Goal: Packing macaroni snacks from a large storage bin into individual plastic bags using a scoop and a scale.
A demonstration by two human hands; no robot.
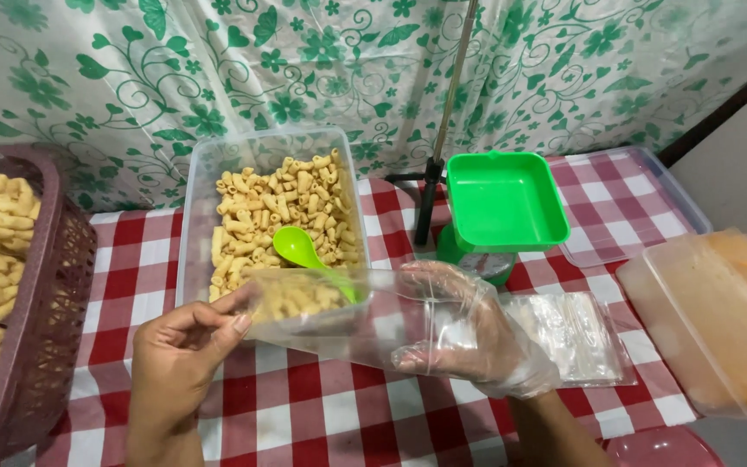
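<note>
The bare left hand [185,346] pinches one edge of a clear plastic bag [322,307] partly filled with short yellow snack sticks, while the right hand [469,333], in a thin clear glove, grips the bag's other side, holding it just in front of the clear tub [205,182]. In the tub lie more sticks and a green scoop [304,252]. Right of the tub stands a green scale [503,203] with flat empty bags [577,333] before it; left of the tub sits a brown basket [49,303].
</note>
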